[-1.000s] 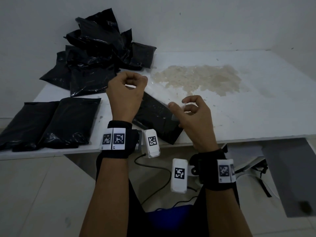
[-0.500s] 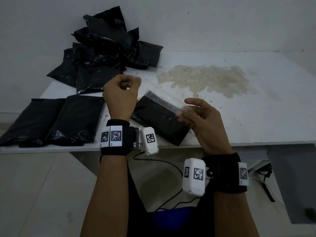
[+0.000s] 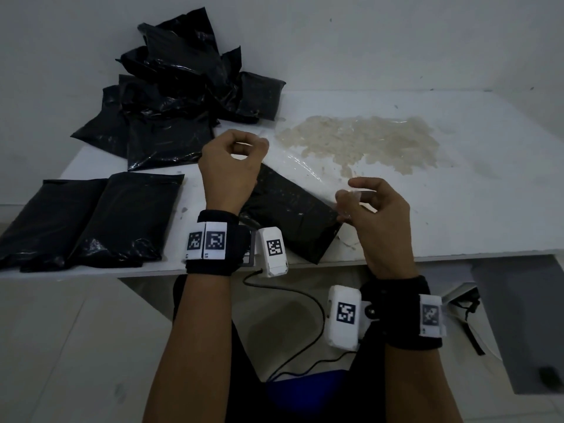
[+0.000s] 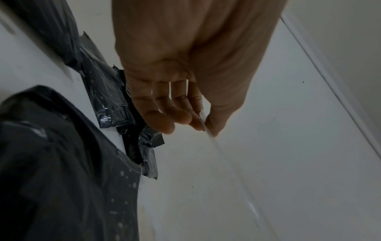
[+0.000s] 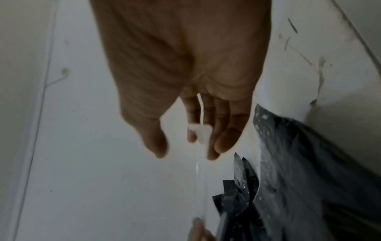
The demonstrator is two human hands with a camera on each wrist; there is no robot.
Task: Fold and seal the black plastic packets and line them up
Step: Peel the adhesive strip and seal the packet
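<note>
1. Since half a second ago, the right hand (image 3: 378, 221) has lifted and pulled rightward, stretching a strip of clear tape (image 3: 305, 175) taut over the black packet (image 3: 290, 209); the packet has not shifted.
2. The left hand (image 3: 229, 169) has its grip closed, pinching the tape's far end between thumb and forefinger.
3. The right hand's grip pinches the near end of the tape, the other fingers loosely curled.
4. The packet lies slantwise at the counter's (image 3: 457, 209) front edge, between the two hands.
5. Two sealed packets (image 3: 91, 221) lie side by side to the left, touching.
6. A pile of loose packets (image 3: 183, 96) sits behind them, against the wall.
</note>
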